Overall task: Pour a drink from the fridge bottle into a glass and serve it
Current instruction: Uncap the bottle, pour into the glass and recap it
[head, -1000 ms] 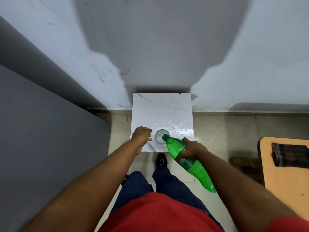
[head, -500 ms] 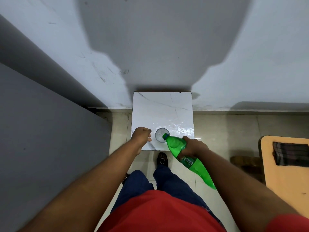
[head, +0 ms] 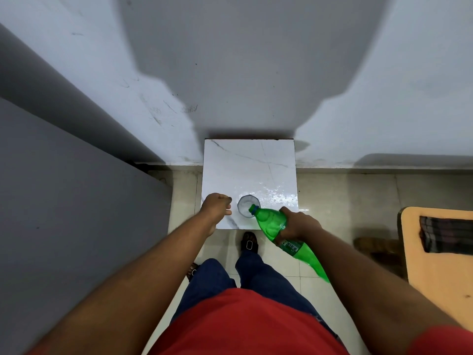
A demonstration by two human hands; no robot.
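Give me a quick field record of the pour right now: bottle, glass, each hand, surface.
bottle: green bottle, tilted, neck over the glass rim
glass: clear glass, upright on the table, near its front edge
right hand: right hand grips the bottle's middle
left hand: left hand curled beside the glass, contents hidden
surface: white marble table

Home room: tiled floor (head: 345, 190), marble-top stand (head: 245, 165).

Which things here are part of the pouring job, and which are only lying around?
Part of the job:
- green bottle, tilted, mouth at the glass rim
- glass on the white marble table
- right hand, gripping the bottle
- left hand, fist beside the glass, apart from it

Lying around:
- checked cloth on the wooden table
- grey cabinet
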